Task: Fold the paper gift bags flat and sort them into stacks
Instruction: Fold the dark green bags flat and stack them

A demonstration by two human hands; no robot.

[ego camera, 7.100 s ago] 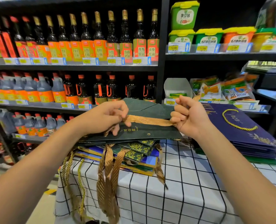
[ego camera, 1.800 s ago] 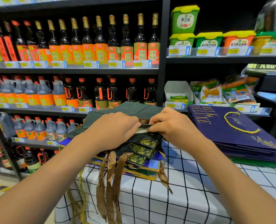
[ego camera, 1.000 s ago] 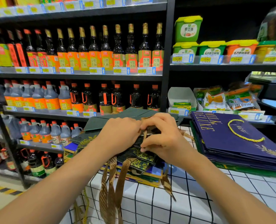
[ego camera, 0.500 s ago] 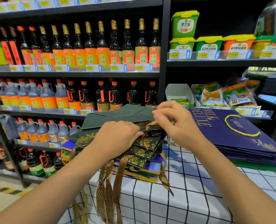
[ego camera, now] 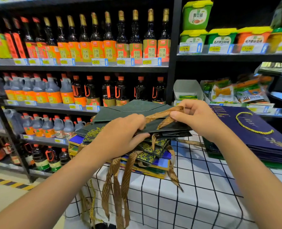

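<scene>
Half a second ago the right hand (ego camera: 198, 119) sat close against the left over the pile; now it has drawn off to the right and lifted a gold ribbon handle (ego camera: 163, 114) clear of the dark green bag (ego camera: 133, 111).

Behind everything, black store shelving (ego camera: 171, 63) fills the view: tall sauce bottles (ego camera: 122, 35) on the upper row, jugs with orange labels (ego camera: 52, 91) below, green and orange tubs (ego camera: 196, 15) to the right, and packets (ego camera: 224, 91) on the shelf under them. In front stands a table under a white cloth with a black grid (ego camera: 203, 187).

On the right of the table lies a stack of flat navy bags (ego camera: 260, 134), the top one showing a yellow cord handle (ego camera: 252, 124). Left of it, and just apart, is a mixed pile of flattened bags (ego camera: 155, 156) in blue, green and gold print, with loose gold ribbons (ego camera: 120, 184) hanging over the table edge.

The dark green bag lies folded flat on top of that pile. The left hand (ego camera: 120, 136) grips its near edge, thumb beneath and fingers curled over the top, hiding much of the bag's front. The right hand pinches the ribbon handle between thumb and fingertips, holding it taut across the bag toward the left hand.
</scene>
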